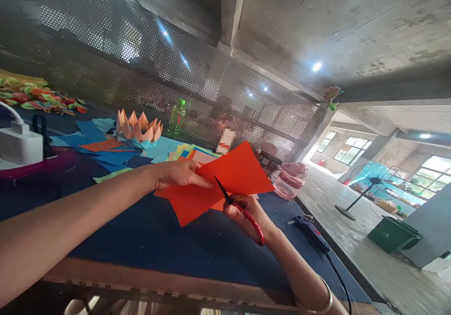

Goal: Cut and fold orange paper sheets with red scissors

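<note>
An orange-red sheet of paper is held up over the blue table in front of me. My left hand pinches it near its left side, thumb on top. In my right hand is a pair of scissors with red handles and dark blades. The blades point up and left, with one dark blade lying across the face of the paper close to my left thumb. Whether they are cutting at this instant I cannot tell. Part of the paper hangs below my left hand, and more orange paper shows beneath it.
Blue paper sheets and a folded peach paper lotus lie at the back left, beside a green-capped bottle. A glue gun with a cord rests at the right edge, near a pink-rimmed clear container. A white charger stands left.
</note>
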{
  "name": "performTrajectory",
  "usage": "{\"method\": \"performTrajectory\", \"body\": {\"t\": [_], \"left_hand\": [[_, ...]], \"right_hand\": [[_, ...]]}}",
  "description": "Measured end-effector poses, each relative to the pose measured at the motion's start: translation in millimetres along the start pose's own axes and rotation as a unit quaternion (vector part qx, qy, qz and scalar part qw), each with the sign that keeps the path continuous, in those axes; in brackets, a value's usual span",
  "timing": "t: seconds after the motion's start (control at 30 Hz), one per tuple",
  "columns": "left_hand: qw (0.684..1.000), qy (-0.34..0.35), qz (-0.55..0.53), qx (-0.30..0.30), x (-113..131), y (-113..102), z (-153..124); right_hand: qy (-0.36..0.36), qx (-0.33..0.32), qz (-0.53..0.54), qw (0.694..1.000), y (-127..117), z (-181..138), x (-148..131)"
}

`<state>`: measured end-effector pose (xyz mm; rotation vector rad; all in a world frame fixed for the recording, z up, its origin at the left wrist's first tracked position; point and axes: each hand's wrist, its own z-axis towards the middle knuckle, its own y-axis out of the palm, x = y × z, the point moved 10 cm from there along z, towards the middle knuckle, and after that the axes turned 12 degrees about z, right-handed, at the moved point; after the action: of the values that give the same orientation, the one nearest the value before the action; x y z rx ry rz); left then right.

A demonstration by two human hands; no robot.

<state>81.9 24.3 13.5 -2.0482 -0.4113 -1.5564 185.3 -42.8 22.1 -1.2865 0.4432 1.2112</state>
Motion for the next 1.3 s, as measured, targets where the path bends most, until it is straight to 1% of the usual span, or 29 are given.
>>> {"method": "performTrajectory", "body": {"t": [0.17,0.27,0.37,0.47,0.57,0.7,0.87,1.13,1.3], "left_hand": [[1.0,-0.01,0.007,0.002,-2.5,-0.2,1.0],[1.0,-0.01,0.007,0.0,-2.3,0.2,0.9],[1.0,-0.008,0.0,-0.003,-1.1,0.5,0.1],[1.0,-0.003,-0.012,-0.012,-0.5,2.0,0.2],[0.999,0.011,-0.02,-0.028,0.4,5.2,1.2],[0.999,0.01,-0.023,-0.048,-1.3,12.2,1.5],[0.998,0.001,-0.025,-0.058,-3.2,17.2,0.9],[0.998,-0.012,-0.018,-0.059,-9.9,14.4,3.9],[0.999,-0.003,-0.008,-0.05,-10.5,13.0,1.5]], "right_hand": [[-0.016,0.023,0.014,0.999,-2.2,1.4,-2.2],[-0.018,0.032,0.009,0.999,-4.3,1.7,1.5],[-0.015,0.028,-0.009,0.999,-4.6,1.5,3.4],[-0.035,0.019,-0.034,0.999,-2.3,0.7,-3.8],[-0.034,0.009,-0.038,0.999,1.2,-0.2,-6.9],[-0.028,0.003,-0.032,0.999,3.1,-1.0,-4.1],[-0.037,0.003,-0.012,0.999,2.6,-0.7,-1.7],[-0.042,-0.005,0.045,0.998,6.2,0.3,-11.4],[-0.034,0.011,0.047,0.998,3.8,2.0,-6.0]]}}
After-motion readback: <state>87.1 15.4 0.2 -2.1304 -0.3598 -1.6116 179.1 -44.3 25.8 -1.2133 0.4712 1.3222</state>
